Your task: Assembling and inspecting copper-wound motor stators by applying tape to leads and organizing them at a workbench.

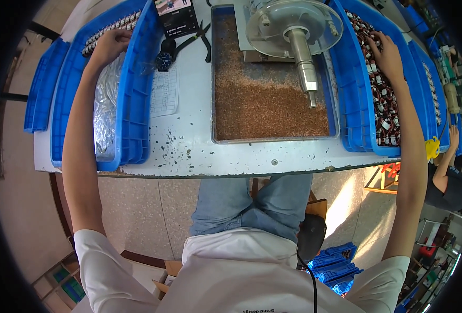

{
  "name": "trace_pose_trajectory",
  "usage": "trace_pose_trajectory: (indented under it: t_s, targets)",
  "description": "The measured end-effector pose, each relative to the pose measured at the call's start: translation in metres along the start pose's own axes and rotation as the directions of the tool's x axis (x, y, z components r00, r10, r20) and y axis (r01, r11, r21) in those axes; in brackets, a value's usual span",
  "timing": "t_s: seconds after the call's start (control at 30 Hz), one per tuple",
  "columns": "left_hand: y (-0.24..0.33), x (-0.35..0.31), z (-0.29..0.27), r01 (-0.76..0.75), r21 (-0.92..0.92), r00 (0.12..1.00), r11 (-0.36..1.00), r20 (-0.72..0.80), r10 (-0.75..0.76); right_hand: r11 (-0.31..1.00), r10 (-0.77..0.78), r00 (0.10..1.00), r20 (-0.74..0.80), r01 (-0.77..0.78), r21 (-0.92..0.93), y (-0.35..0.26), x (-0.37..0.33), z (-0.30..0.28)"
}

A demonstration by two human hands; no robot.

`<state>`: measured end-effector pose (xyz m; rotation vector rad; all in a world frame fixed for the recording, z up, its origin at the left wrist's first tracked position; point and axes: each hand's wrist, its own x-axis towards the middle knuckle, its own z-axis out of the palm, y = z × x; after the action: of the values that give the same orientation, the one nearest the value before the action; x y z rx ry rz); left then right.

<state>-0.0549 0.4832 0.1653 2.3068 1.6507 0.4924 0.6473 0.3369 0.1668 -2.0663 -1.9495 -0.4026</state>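
My left hand (113, 45) is inside the left blue bin (133, 99), at its far end. Its fingers are bent together against rows of small white-and-dark parts (125, 23); whatever lies between the fingertips is hidden. Clear plastic film (107, 107) lies in the nearer part of that bin. My right hand (386, 54) reaches into the right blue bin (357, 99), over a heap of small red, white and dark parts (385, 112). Thumb and fingers there are apart, with the fingertips down at the heap and nothing visibly held.
Between the bins, a machine with a metal spindle (302, 62) and clear round guard (262, 39) stands over a tray (273, 140) strewn with copper-coloured bits. Pliers (202, 37), a watch (164, 60), a screen (178, 18) and a paper sheet (164, 94) lie left of it. Another person's arm (446, 156) shows far right.
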Motion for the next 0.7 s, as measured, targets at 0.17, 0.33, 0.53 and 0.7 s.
trace_pose_trajectory:
  t_s: [0.17, 0.33, 0.53, 0.7]
  targets:
    - [-0.003, 0.002, -0.002, -0.001, -0.012, 0.998, 1.000, 0.055, 0.002, 0.999, -0.037, 0.991, -0.126, 0.035, -0.013, 0.010, 0.002, 0.003]
    - [0.001, -0.001, 0.001, -0.056, 0.032, 0.998, 0.998, 0.010, 0.056, 0.997, -0.018, 0.970, -0.244, 0.035, 0.066, 0.019, 0.001, 0.001]
    - [0.002, -0.001, 0.001, -0.061, 0.076, 0.998, 0.995, -0.003, 0.062, 0.930, 0.280, 0.947, -0.159, -0.226, 0.290, 0.028, -0.003, -0.015]
    - [-0.003, 0.003, 0.004, -0.094, 0.128, 0.995, 0.987, -0.008, 0.096, 0.818, 0.496, 0.867, -0.057, -0.444, 0.365, 0.025, -0.006, -0.031]
